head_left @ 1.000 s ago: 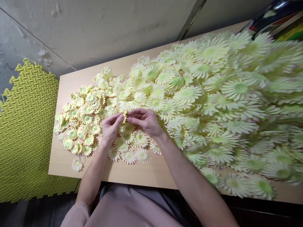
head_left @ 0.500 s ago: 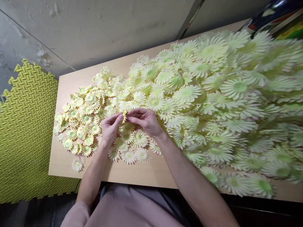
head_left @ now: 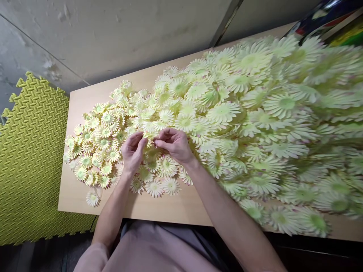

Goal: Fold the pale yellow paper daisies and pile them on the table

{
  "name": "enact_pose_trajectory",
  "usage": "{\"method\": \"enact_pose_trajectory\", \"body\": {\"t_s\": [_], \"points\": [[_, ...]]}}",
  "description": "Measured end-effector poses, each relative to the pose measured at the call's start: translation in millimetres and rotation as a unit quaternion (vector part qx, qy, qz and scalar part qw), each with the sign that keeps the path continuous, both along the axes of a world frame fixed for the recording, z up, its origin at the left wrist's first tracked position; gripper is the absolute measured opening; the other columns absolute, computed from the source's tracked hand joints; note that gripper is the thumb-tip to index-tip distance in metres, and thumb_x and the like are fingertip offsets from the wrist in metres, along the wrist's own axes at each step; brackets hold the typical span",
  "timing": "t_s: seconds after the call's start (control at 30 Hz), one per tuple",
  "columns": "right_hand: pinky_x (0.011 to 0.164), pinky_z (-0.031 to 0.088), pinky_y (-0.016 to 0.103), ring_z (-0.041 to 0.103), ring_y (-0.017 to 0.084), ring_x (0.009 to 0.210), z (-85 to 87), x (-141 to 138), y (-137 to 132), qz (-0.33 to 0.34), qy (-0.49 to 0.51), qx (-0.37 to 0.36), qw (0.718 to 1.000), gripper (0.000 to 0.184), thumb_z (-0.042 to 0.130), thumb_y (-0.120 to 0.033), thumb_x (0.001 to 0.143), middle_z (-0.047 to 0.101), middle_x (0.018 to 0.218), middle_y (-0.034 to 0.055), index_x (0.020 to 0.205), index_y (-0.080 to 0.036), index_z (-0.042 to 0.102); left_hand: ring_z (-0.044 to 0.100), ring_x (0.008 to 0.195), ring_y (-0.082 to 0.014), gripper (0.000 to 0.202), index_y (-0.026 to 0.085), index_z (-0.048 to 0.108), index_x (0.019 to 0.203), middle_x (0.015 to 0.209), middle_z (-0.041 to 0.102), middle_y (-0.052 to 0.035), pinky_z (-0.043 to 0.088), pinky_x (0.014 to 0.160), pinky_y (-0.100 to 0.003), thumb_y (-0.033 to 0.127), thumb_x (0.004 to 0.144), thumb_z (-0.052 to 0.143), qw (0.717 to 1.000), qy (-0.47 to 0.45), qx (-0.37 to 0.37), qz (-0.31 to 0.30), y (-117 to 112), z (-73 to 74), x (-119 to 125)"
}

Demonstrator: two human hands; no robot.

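Over the table, my left hand (head_left: 132, 151) pinches a small pale-yellow artificial flower (head_left: 148, 139) between thumb and fingertips. From the other side, my right hand (head_left: 176, 146) closes thumb and forefinger at the edge of the same flower. Its petals blend into the heap behind, so the exact grip is partly hard to make out. Small artificial flowers (head_left: 103, 143) with pinkish petal tips lie piled to the left of my hands. Larger pale-green and cream flower heads (head_left: 224, 112) spread in a thick heap to the right.
The wooden tabletop (head_left: 161, 209) runs along a worn grey wall (head_left: 127, 34). A yellow-green interlocking foam mat (head_left: 31, 158) stands at the table's left end. Dark, colourful packaging (head_left: 320, 19) sits at the back right. One loose flower (head_left: 92, 198) lies near the front left.
My fingertips have drawn slightly apart, and the left fingers have lifted and opened a little around the small flower. The heaps lie as before.
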State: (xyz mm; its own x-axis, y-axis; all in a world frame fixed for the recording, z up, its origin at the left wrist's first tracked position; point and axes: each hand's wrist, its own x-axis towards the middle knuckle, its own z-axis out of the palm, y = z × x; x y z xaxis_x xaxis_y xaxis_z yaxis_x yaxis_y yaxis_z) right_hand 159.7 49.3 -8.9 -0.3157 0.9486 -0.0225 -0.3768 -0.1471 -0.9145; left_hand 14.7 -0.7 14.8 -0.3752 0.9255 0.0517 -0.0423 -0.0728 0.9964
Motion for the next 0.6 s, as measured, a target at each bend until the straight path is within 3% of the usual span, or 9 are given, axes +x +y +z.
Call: {"method": "enact_pose_trajectory", "body": {"t_s": [0.13, 0.3, 0.4, 0.6], "points": [[0.057, 0.054, 0.022, 0.064, 0.011, 0.060, 0.6, 1, 0, 0.011, 0.012, 0.000, 1.000, 0.019, 0.086, -0.022, 0.064, 0.071, 0.069, -0.0027, 0.072, -0.021, 0.068, 0.070, 0.085, -0.0142, 0.028, 0.022, 0.072, 0.104, 0.102, 0.076, -0.0078, 0.055, 0.072, -0.025, 0.038, 0.081, 0.073, 0.998, 0.033, -0.018, -0.045, -1, 3.4, -3], [0.060, 0.057, 0.027, 0.066, 0.013, 0.059, 2.2, 1, 0, 0.009, 0.005, 0.000, 1.000, 0.022, 0.087, -0.026, 0.062, 0.070, 0.067, -0.0023, 0.072, -0.021, 0.068, 0.062, 0.065, -0.0109, 0.026, 0.020, 0.077, 0.093, 0.083, 0.075, -0.0051, 0.046, 0.057, -0.022, 0.042, 0.080, 0.073, 0.997, 0.063, -0.018, -0.035, 1, -3.2, -9], [0.061, 0.057, 0.027, 0.066, 0.013, 0.061, 1.4, 1, 1, 0.004, 0.001, -0.002, 1.000, 0.021, 0.087, -0.027, 0.062, 0.071, 0.068, -0.0020, 0.072, -0.022, 0.069, 0.063, 0.066, -0.0113, 0.027, 0.019, 0.077, 0.088, 0.080, 0.074, -0.0041, 0.046, 0.059, -0.022, 0.045, 0.080, 0.072, 0.998, 0.069, -0.007, -0.006, 2, -8.2, -11], [0.063, 0.056, 0.025, 0.066, 0.012, 0.063, 1.1, 0, 1, 0.003, 0.015, -0.010, 1.000, 0.020, 0.087, -0.024, 0.063, 0.071, 0.070, -0.0025, 0.072, -0.022, 0.070, 0.065, 0.067, -0.0112, 0.027, 0.020, 0.077, 0.093, 0.082, 0.076, -0.0046, 0.047, 0.058, -0.021, 0.044, 0.082, 0.070, 0.997, 0.060, -0.017, -0.052, 0, -4.0, -8]]}}
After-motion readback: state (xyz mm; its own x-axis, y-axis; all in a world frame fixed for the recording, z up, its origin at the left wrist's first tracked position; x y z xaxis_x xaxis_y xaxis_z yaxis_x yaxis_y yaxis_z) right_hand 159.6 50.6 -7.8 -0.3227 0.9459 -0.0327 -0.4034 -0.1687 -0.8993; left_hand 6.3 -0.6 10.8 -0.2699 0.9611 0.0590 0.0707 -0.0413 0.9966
